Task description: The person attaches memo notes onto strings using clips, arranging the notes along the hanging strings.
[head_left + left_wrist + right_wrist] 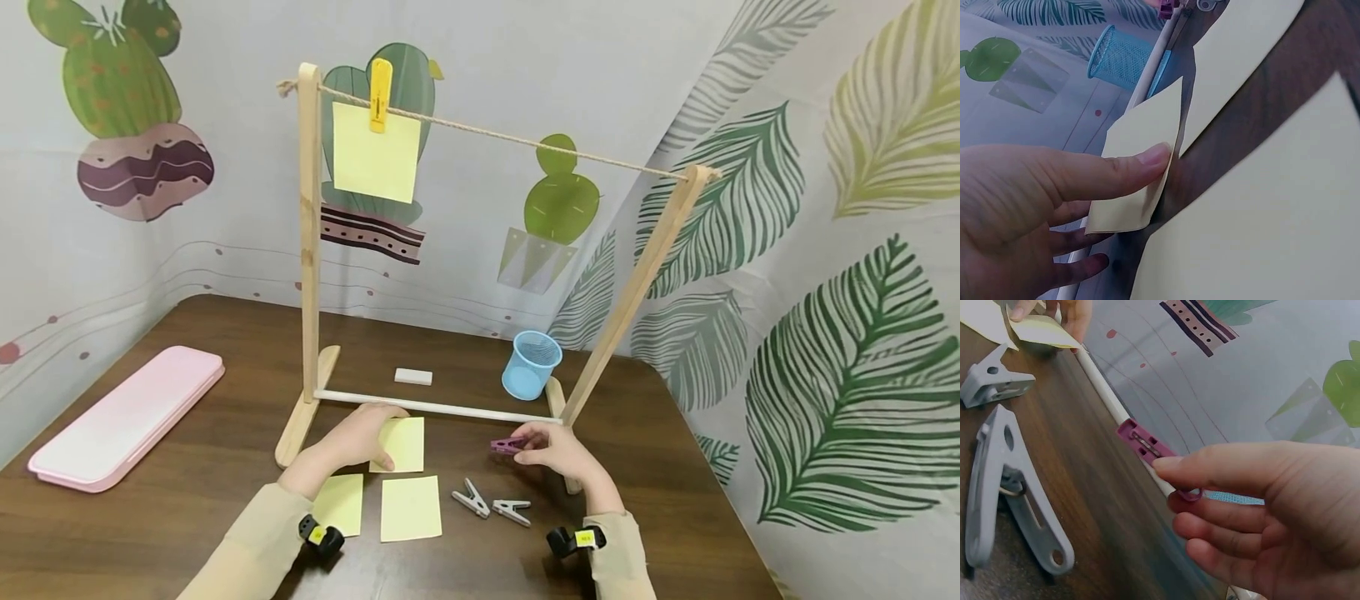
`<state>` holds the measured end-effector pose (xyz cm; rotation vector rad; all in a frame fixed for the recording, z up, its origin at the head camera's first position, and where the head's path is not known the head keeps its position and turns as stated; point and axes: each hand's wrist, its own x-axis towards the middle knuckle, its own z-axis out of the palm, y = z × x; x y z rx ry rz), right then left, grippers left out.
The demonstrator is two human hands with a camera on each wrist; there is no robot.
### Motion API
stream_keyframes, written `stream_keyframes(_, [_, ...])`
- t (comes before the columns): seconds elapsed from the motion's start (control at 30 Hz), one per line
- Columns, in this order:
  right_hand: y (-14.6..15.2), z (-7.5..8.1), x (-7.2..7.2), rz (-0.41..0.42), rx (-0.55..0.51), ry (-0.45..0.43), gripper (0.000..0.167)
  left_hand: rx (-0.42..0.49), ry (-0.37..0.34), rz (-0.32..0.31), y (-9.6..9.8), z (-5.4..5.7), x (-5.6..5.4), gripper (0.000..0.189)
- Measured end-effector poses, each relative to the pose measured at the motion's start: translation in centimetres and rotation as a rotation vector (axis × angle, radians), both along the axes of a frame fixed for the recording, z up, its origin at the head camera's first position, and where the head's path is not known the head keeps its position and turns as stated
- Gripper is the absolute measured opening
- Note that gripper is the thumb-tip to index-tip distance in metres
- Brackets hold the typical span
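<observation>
Left hand: thumb on front, fingers behind, pinching pale-yellow square paper sheet, tilted up near white rod at foot of light-wood frame. Right hand: thumb and forefinger pinching purple plastic clothespin, other fingers loosely bent. Two grey plastic clothespins on brown wood-grain table, nearer person. Two more yellow sheets flat there. Overhead, yellow plastic clothespin fixes hanging yellow sheet to beige rope. Behind rod: light-blue mesh cup, white rectangular block.

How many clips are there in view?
4: a yellow clip on the rope, a purple clip in the right hand, two grey clips on the table.
</observation>
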<state>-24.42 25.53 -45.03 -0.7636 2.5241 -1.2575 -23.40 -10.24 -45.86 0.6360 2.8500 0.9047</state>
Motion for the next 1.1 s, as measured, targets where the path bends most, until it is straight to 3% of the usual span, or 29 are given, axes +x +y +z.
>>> stream_keyframes(0.2, [-0.1,-0.2,-0.3,-0.021,-0.023,0.063,0.028,0.034,0.02,0.012,-0.2,0.0,0.0,0.056])
stream_keyframes(0.47, [-0.1,-0.2,-0.3,-0.042,-0.133,0.029,0.032,0.13,0.033,0.067,-0.5,0.1,-0.3,0.031])
stream_keyframes(0.8, [0.0,-0.2,-0.3,-0.106,-0.265,-0.013,0.042,0.226,-0.01,0.053,-1.2,1.0,-0.5,0.024])
stream_keyframes(1.0, [-0.2,-0.6,-0.5,-0.159,-0.373,-0.079,0.053,0.275,-0.026,0.033,-1.6,1.1,-0.6,0.025])
stream_keyframes(1.1, [-0.4,-0.8,-0.5,-0.198,-0.4,-0.103,0.05,0.286,-0.026,0.04,-1.5,0.9,-0.7,0.025])
